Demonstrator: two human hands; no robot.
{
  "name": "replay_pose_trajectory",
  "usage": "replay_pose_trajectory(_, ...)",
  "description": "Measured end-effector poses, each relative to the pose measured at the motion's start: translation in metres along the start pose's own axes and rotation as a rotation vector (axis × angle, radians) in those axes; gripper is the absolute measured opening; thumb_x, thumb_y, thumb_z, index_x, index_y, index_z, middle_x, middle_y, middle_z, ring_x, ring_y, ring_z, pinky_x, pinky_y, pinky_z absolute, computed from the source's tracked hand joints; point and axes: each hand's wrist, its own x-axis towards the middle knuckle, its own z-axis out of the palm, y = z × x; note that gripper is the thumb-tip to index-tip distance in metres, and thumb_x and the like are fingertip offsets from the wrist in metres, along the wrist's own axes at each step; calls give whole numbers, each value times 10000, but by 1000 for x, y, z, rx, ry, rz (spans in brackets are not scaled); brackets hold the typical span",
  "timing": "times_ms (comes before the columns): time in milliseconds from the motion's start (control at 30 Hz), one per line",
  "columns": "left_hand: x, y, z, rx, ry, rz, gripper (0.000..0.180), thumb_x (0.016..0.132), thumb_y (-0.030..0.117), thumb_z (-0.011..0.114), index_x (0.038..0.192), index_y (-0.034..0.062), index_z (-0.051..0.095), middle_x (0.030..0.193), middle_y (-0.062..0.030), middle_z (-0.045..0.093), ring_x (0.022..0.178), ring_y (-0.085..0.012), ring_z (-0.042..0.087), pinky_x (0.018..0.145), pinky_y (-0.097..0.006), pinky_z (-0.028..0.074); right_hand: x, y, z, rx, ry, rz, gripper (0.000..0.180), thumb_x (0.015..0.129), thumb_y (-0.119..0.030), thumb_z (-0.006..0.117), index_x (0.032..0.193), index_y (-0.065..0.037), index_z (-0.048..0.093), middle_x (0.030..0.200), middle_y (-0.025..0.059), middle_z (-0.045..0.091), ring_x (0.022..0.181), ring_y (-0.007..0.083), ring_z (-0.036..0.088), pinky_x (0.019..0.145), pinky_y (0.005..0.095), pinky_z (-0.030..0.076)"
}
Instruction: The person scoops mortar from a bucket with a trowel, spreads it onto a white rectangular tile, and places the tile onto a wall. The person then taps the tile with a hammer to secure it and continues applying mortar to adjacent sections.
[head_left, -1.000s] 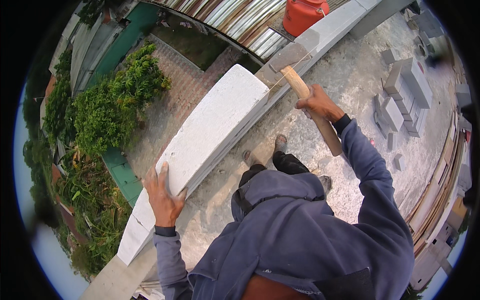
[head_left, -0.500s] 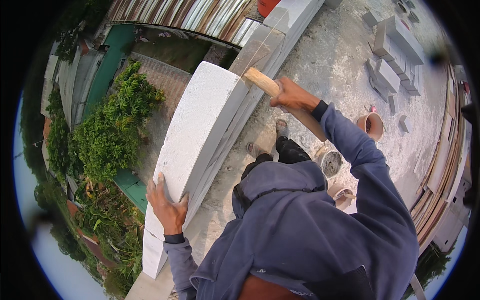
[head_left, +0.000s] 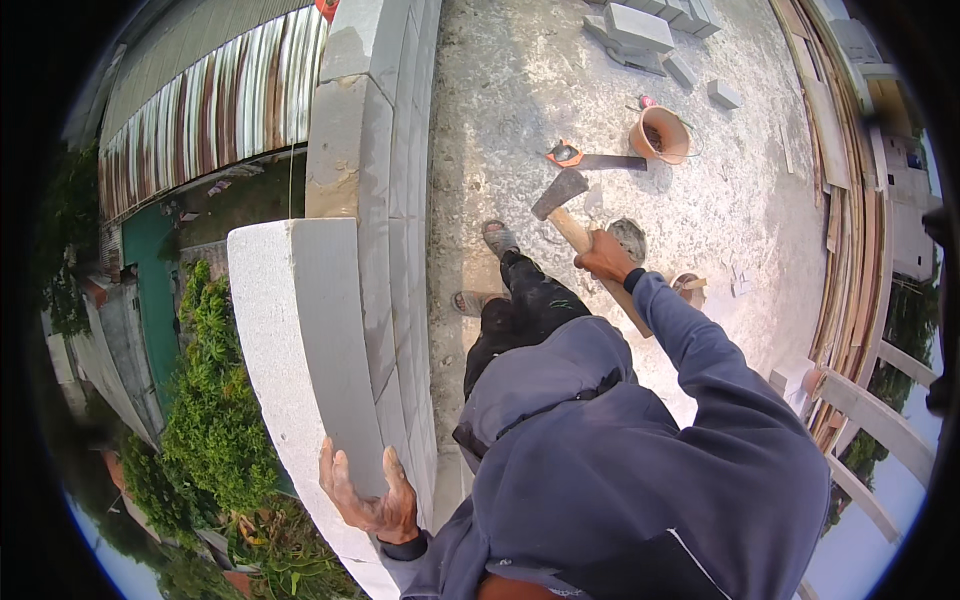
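A long white lightweight concrete block (head_left: 330, 300) lies on top of the block wall (head_left: 375, 180) at my left. My left hand (head_left: 372, 500) is at the near part of this block, its fingers spread and raised; whether the palm touches the block I cannot tell. In my right hand (head_left: 606, 258) is a hatchet (head_left: 572, 226), gripped midway along its wooden handle. Its dark metal head points away from me, above the floor and apart from the wall.
On the concrete floor are a handsaw (head_left: 610, 161), an orange bucket (head_left: 660, 136), a mortar container (head_left: 628, 240) and loose pale blocks (head_left: 640, 28). Long planks (head_left: 838, 200) line the right side. Beyond the wall, at left, are green trees (head_left: 215, 400) and a corrugated roof (head_left: 215, 100) lower down.
My right hand has drawn the hatchet away from the block's far end, to the right. My left hand's fingers have lifted from lying on the block. The view has turned.
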Motion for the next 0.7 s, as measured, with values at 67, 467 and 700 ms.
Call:
replay_pose_trajectory(67,-17,2,31,-114,-249,32,457,835,163,824,1228,34,630,1278,-222,646,1161,-392,632,961,-496,519,-24,69,21,152,-142,245,318,696,-192,750,795,108,716,662,209,699,588,290,720,618,401,587)
replay_pose_trajectory(467,-322,-91,56,-154,-799,-1050,191,906,128,799,960,-33,712,741,-18,654,658,-107,577,607,-292,472,-48,324,123,-73,-496,645,571,756,-313,790,1191,42,687,1172,248,718,1067,365,716,919,435,563)
replay_pose_trajectory(700,-294,-1,123,-300,-888,-1233,238,909,147,787,1051,-20,694,876,-42,700,769,-136,647,694,-284,516,-50,417,140,-44,-534,649,400,865,-248,642,1195,-34,716,1163,199,732,1073,348,717,930,432,570)
